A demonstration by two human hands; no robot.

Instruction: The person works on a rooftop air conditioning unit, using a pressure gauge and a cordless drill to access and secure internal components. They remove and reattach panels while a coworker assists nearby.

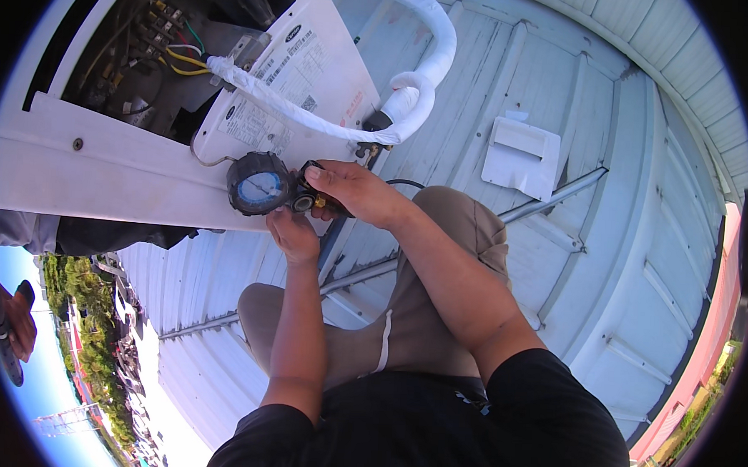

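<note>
"Gripping what, the right fingers (325, 180)?"

"The manifold valve body (303, 203). Left fingers (283, 223) are just below; their grip I cannot tell. The pressure gauge (259, 184) is before the white air-conditioner casing (152, 161): better keep its dial facing you."

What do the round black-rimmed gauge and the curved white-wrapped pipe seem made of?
Round black-rimmed gauge: rim probably matte rubber, being chunky and notched; face seemingly glossy clear plastic or glass. Curved white-wrapped pipe: outside likely thin plastic tape, given its wrinkles; core unclear.
</note>
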